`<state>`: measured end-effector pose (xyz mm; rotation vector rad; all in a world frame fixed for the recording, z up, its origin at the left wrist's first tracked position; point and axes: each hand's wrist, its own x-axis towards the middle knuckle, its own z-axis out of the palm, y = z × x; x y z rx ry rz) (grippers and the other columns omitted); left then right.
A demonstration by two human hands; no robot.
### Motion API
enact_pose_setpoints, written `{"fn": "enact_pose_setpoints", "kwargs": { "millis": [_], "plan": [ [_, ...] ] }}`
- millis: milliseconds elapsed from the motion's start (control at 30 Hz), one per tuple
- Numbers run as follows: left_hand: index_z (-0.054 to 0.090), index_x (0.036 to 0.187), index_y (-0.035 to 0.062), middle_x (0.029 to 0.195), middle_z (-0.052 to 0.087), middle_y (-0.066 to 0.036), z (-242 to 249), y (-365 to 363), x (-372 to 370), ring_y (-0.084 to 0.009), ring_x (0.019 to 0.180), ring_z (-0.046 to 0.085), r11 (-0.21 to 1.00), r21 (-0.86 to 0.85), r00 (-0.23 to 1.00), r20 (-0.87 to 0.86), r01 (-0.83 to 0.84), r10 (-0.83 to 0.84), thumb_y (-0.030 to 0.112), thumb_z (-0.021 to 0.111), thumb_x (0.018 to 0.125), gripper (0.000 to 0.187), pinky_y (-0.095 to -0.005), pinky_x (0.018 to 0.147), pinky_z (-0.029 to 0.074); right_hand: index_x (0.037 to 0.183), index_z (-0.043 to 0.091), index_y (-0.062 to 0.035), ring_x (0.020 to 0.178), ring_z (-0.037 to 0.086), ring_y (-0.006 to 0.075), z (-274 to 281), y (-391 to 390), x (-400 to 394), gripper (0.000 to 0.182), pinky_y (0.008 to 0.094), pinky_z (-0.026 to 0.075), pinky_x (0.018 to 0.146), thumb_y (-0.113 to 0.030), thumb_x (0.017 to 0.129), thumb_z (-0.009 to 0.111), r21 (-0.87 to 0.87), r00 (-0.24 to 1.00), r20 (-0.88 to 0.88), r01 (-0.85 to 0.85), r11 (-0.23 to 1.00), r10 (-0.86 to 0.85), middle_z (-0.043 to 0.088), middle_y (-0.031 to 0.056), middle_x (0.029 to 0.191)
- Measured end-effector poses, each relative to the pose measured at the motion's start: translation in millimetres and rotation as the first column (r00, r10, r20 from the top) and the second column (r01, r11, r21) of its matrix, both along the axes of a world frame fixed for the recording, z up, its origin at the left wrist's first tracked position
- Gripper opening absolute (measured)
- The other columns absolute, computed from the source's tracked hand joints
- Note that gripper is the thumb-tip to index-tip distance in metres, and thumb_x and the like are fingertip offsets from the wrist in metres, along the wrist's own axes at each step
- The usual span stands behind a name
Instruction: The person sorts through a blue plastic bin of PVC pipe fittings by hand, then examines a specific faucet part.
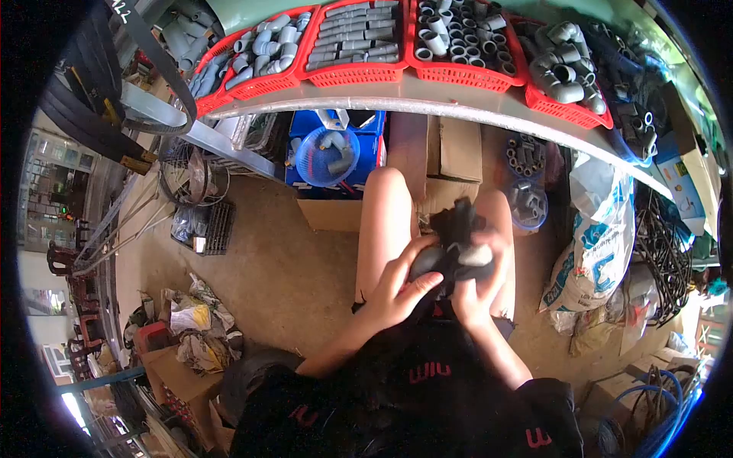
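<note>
Above my lap, my left hand (403, 284) is closed round the left side of a dark, bulky object (452, 225). Its upper part is black and uneven, and a rounded dark grey part sits under my left thumb. My right hand (479, 294) grips the right side of the same object, its fingers partly smeared by motion. Against that side shows a small whitish patch (476, 256), too blurred to name. What kind of object this is I cannot make out.
Ahead, a shelf (450, 99) carries red baskets (355, 74) of grey pipe fittings. Below stand a blue basket (328, 164) of fittings and cardboard boxes (458, 149). A white sack (599, 244) leans at the right; crumpled wrappings (200, 317) lie at the left.
</note>
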<state>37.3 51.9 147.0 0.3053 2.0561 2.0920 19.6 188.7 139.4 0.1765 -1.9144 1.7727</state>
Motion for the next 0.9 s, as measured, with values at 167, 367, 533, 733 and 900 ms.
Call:
{"fn": "enact_pose_setpoints", "kwargs": {
  "millis": [167, 367, 533, 733, 900],
  "plan": [
    [0.044, 0.119, -0.0003, 0.095, 0.056, -0.01, 8, -5, -11, -0.0157, 0.08, 0.055, 0.985, -0.021, 0.958, -0.236, -0.173, 0.163, 0.017, 0.057, 0.089, 0.037, -0.0275, 0.074, 0.045, 0.124, 0.045, -0.0112, 0.106, 0.049, 0.0189, 19, -1, -22, 0.032, 0.0284, 0.04, 0.09, -0.017, 0.092, 0.041, -0.762, 0.749, 0.549, 0.265, 0.59, 0.372, 0.049, 0.007, 0.117],
    [0.045, 0.095, 0.0084, 0.069, 0.047, -0.004, -7, -18, -25, -0.0094, 0.045, 0.037, 0.625, 0.751, 0.943, 0.326, -0.213, -0.071, 0.041, 0.036, 0.097, 0.034, -0.0216, 0.039, 0.027, 0.121, 0.041, -0.0104, 0.097, 0.047, 0.0161, 23, 36, -20, 0.045, 0.0288, 0.039, 0.087, -0.007, 0.077, 0.049, -0.367, 0.926, 0.274, -0.149, 0.918, 0.26, 0.045, 0.0068, 0.109],
    [0.041, 0.091, 0.0065, 0.062, 0.047, -0.006, 11, -2, -24, -0.0067, 0.039, 0.032, 0.812, 0.566, 0.967, 0.256, -0.141, -0.011, 0.032, 0.041, 0.097, 0.027, -0.0209, 0.035, 0.023, 0.113, 0.049, -0.0067, 0.1, 0.047, 0.0129, 57, 25, -18, 0.054, 0.0261, 0.035, 0.091, 0.0, 0.061, 0.064, -0.091, 0.833, 0.22, -0.5, 0.861, 0.507, 0.05, 0.0036, 0.105],
    [0.046, 0.093, 0.0021, 0.071, 0.05, -0.005, 12, -8, -16, -0.0079, 0.053, 0.045, 0.975, 0.096, 0.975, -0.086, -0.198, 0.207, 0.026, 0.045, 0.095, 0.024, -0.0215, 0.049, 0.036, 0.099, 0.057, -0.0068, 0.086, 0.052, 0.0078, 71, 12, -14, 0.038, 0.0211, 0.04, 0.079, 0.008, 0.066, 0.067, 0.095, 0.907, 0.253, -0.37, 0.924, 0.337, 0.058, 0.0015, 0.093],
    [0.049, 0.1, -0.0019, 0.079, 0.053, -0.007, 14, -6, -10, -0.0114, 0.063, 0.051, 0.907, -0.078, 0.805, -0.496, -0.414, 0.325, 0.023, 0.052, 0.091, 0.026, -0.0255, 0.063, 0.042, 0.097, 0.056, -0.0046, 0.084, 0.053, 0.0079, 60, 8, -16, 0.036, 0.0199, 0.041, 0.076, 0.011, 0.065, 0.063, -0.096, 0.908, 0.239, -0.332, 0.938, 0.345, 0.059, 0.0013, 0.091]
  ]
}}
